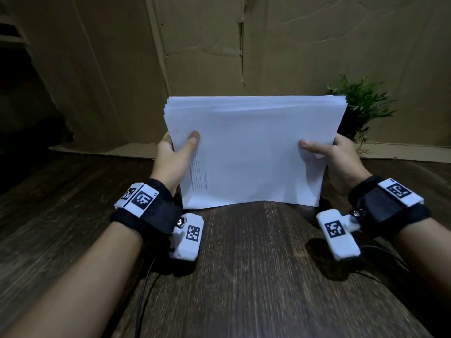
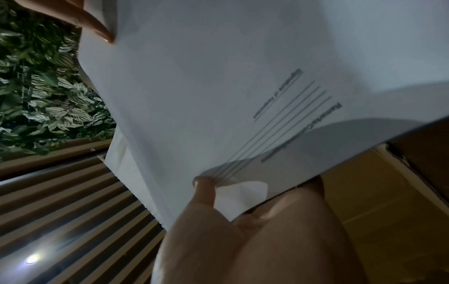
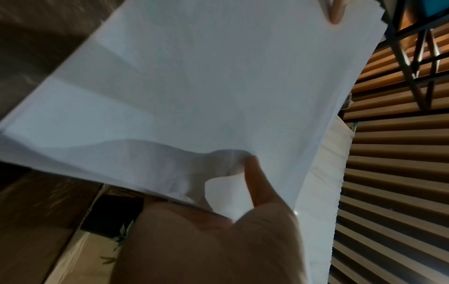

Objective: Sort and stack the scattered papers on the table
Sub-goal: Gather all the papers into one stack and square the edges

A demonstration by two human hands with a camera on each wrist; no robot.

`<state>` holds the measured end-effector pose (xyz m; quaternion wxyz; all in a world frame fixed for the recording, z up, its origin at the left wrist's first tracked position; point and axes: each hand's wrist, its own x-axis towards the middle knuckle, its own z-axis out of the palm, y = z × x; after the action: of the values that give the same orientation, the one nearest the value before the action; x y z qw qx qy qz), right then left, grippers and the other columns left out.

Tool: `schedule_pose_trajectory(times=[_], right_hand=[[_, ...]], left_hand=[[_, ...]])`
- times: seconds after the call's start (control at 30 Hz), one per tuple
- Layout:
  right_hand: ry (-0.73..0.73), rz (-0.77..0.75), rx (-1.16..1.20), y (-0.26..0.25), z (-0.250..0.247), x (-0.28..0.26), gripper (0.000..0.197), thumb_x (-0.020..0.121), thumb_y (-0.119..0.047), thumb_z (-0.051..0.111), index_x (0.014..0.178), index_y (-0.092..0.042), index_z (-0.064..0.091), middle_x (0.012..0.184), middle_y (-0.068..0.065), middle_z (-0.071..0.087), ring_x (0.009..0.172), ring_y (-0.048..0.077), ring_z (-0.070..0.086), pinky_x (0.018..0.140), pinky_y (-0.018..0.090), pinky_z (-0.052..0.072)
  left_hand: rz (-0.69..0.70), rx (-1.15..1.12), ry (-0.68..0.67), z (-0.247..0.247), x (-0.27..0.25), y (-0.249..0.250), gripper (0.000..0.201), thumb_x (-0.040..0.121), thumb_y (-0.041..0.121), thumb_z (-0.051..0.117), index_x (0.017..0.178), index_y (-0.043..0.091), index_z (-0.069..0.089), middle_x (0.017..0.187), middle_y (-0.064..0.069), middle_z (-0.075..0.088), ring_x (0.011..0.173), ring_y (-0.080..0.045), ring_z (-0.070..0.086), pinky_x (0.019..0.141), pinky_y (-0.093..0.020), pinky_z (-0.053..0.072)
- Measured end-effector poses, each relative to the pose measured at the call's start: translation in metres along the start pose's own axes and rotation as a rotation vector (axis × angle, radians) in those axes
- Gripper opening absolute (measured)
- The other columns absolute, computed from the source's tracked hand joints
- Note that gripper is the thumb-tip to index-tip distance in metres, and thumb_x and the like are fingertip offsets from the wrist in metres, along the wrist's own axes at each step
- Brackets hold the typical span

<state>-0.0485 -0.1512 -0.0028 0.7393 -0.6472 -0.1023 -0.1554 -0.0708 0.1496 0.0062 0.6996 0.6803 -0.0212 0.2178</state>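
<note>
Looks like a makeshift recording setup indoors: dark wood-grain tabletop (image 1: pixel 256 276), plain cardboard sheets (image 1: pixel 207 57) propped up as a backdrop, small potted plant (image 1: pixel 361 103), slatted wood ceiling (image 3: pixel 393 153) overhead.

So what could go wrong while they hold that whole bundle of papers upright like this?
The paper stack is held only at its side edges, by the left hand and right hand, so middle sheets might slip out. Its top edges look fanned and uneven, so it may set down untidy. The potted plant stands close behind and could get bumped.
</note>
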Motion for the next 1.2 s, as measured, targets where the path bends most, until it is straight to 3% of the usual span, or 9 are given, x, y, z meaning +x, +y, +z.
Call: schedule_pose_trajectory(times=[0.17,0.23,0.47,0.67,0.8,0.93,1.07,1.13,1.2], right_hand=[[0.015,0.0,-0.009,0.004,0.002,-0.002,0.048,0.079,-0.011,0.076,0.124,-0.002,0.061,0.113,0.008,0.073,0.096,0.021,0.072,0.077,0.031,0.059],[0.017,-0.019,-0.026,0.001,0.003,-0.003,0.043,0.082,-0.008,0.074,0.123,-0.003,0.062,0.113,0.007,0.073,0.097,0.022,0.072,0.078,0.032,0.058],[0.055,-0.079,0.001,-0.024,0.01,0.002,0.024,0.086,-0.009,0.074,0.109,-0.011,0.066,0.105,0.004,0.074,0.089,0.017,0.074,0.073,0.029,0.06],[0.111,-0.003,-0.039,-0.003,0.009,0.002,0.035,0.088,-0.004,0.071,0.122,-0.006,0.063,0.111,0.005,0.073,0.096,0.021,0.071,0.078,0.034,0.057],[0.095,-0.084,-0.059,-0.011,0.01,-0.001,0.031,0.091,-0.002,0.068,0.12,-0.007,0.062,0.109,0.002,0.072,0.09,0.012,0.073,0.073,0.027,0.058],[0.106,-0.194,-0.073,-0.022,0.011,-0.003,0.035,0.09,-0.004,0.07,0.124,-0.009,0.06,0.116,0.003,0.072,0.101,0.016,0.071,0.08,0.03,0.059],[0.248,-0.306,-0.204,-0.024,0.018,-0.004,0.029,0.084,-0.014,0.077,0.11,-0.017,0.064,0.107,0.001,0.072,0.097,0.019,0.07,0.082,0.044,0.06],[0.271,-0.317,-0.204,-0.024,0.023,-0.004,0.025,0.085,-0.013,0.075,0.108,-0.016,0.064,0.104,0.001,0.072,0.094,0.018,0.07,0.079,0.042,0.059],[0.278,-0.305,-0.156,-0.025,0.023,-0.003,0.023,0.089,-0.009,0.072,0.109,-0.017,0.063,0.104,-0.001,0.071,0.092,0.013,0.069,0.076,0.034,0.058]], left_hand=[[-0.007,0.007,0.016,0.002,-0.001,-0.003,0.037,0.094,0.031,0.062,0.126,0.014,0.054,0.112,0.001,0.069,0.101,-0.014,0.067,0.087,-0.036,0.054],[-0.012,-0.021,0.026,0.003,-0.001,-0.001,0.036,0.094,0.031,0.062,0.125,0.015,0.054,0.114,-0.001,0.069,0.103,-0.018,0.067,0.09,-0.04,0.054],[-0.014,-0.093,0.052,0.007,0.008,0.011,0.039,0.096,0.036,0.06,0.126,0.014,0.049,0.117,-0.003,0.066,0.104,-0.019,0.066,0.09,-0.039,0.054],[-0.027,0.029,-0.001,0.01,0.005,-0.005,0.046,0.097,0.037,0.057,0.134,0.018,0.038,0.115,0.007,0.062,0.105,-0.01,0.061,0.098,-0.039,0.049],[0.052,0.028,0.07,0.01,0.009,0.003,0.047,0.088,0.047,0.064,0.124,0.021,0.051,0.117,0.003,0.067,0.107,-0.016,0.066,0.097,-0.044,0.052],[0.139,-0.072,0.072,0.007,0.015,0.02,0.017,0.092,0.027,0.068,0.106,0.019,0.065,0.104,0.003,0.073,0.095,-0.014,0.072,0.084,-0.034,0.057],[0.2,-0.095,0.054,0.023,0.01,0.019,0.014,0.094,0.025,0.065,0.107,0.02,0.063,0.104,0.005,0.072,0.092,-0.008,0.071,0.08,-0.027,0.058],[0.262,-0.078,0.072,0.035,0.006,0.02,0.014,0.095,0.025,0.064,0.107,0.025,0.058,0.101,0.012,0.069,0.086,0.004,0.068,0.072,-0.014,0.054],[0.343,-0.039,0.101,0.041,0.005,0.025,0.015,0.094,0.023,0.065,0.103,0.029,0.054,0.098,0.016,0.065,0.082,0.011,0.064,0.068,-0.009,0.049]])
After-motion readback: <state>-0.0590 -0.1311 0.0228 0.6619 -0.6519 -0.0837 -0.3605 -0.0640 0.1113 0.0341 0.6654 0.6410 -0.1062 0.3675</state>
